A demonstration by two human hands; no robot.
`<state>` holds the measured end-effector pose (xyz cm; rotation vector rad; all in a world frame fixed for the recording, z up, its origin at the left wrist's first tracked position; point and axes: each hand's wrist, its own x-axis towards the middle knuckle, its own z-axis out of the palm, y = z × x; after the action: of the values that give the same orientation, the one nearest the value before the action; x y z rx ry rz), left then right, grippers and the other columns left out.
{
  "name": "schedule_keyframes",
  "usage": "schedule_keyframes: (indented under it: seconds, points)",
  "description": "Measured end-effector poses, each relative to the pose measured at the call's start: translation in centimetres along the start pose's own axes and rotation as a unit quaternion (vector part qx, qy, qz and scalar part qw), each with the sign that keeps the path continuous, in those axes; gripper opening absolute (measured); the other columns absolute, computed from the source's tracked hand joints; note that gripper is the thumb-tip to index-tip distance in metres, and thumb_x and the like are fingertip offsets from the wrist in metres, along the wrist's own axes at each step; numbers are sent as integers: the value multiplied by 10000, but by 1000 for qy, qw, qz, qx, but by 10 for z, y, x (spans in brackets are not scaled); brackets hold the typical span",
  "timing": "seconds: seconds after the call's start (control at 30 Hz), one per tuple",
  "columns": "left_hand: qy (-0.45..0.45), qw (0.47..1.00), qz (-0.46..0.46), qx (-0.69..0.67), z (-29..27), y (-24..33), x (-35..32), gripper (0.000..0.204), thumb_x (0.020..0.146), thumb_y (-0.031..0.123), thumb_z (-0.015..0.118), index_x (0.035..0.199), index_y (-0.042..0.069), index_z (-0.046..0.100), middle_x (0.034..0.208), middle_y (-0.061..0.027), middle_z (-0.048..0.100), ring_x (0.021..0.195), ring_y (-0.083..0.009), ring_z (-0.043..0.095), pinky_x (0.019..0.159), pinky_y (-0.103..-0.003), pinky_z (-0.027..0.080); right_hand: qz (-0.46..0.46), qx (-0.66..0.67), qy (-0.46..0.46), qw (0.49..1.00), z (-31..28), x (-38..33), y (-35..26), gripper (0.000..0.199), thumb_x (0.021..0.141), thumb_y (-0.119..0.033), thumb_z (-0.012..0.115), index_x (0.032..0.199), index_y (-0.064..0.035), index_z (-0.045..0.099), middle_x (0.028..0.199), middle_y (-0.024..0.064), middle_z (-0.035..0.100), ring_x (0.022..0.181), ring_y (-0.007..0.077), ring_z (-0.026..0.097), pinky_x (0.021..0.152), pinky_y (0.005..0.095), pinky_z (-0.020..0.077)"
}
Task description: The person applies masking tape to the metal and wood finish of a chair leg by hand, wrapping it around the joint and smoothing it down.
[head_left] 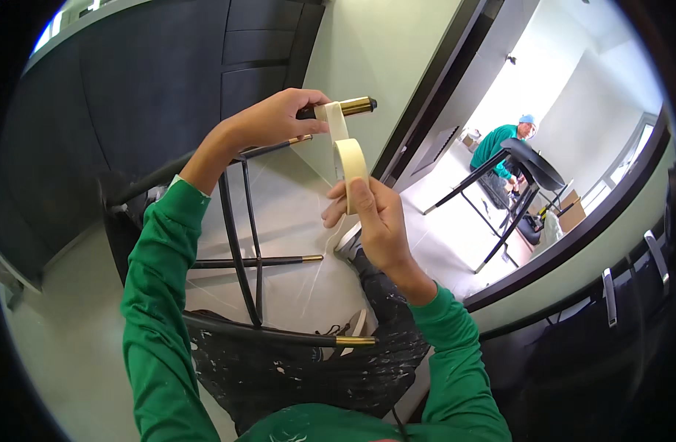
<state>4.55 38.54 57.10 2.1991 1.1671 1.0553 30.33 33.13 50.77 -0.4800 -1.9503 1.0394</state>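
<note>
The left hand [275,118] is closed round a slim black chair leg [331,110] with a shiny brass tip, pinning cream tape onto it. The right hand [375,221] pinches the pale, papery tape roll [350,163] just below, a flat strip stretched between roll and leg.

You have 1 package in view: a brown cardboard box [571,210] at your far right, seen in the mirror, sitting on the pale floor just beyond the dark table's legs. No labels, signs or screens show.
</note>
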Motion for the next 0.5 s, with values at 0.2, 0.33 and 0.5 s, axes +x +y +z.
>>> schedule_keyframes:
  seconds: [0.2,0.33,0.5]
  points:
    - [-50,980,-64,-181,-9,4,-1,385,1106,359,577,1244,11,665,908,0,626,765,-69,566,704,-233,495,51,15,94,994,0,13,26,477,1147,-411,477,1330,24,539,733,90,729,747,141,702,707,291,500]
    - [-45,991,-56,-114,-6,2,3,403,1126,401,543,1214,27,662,880,21,595,749,-42,552,655,-212,471,109,95,78,986,-5,31,28,460,1127,-335,505,1406,31,485,833,148,733,727,196,718,655,304,543]
    - [-19,994,-69,-85,-2,0,10,371,1121,394,561,1207,48,664,877,31,587,706,-38,524,626,-203,454,81,64,6,995,-6,53,17,459,1100,-237,509,1439,55,405,957,185,677,687,252,721,644,340,621]
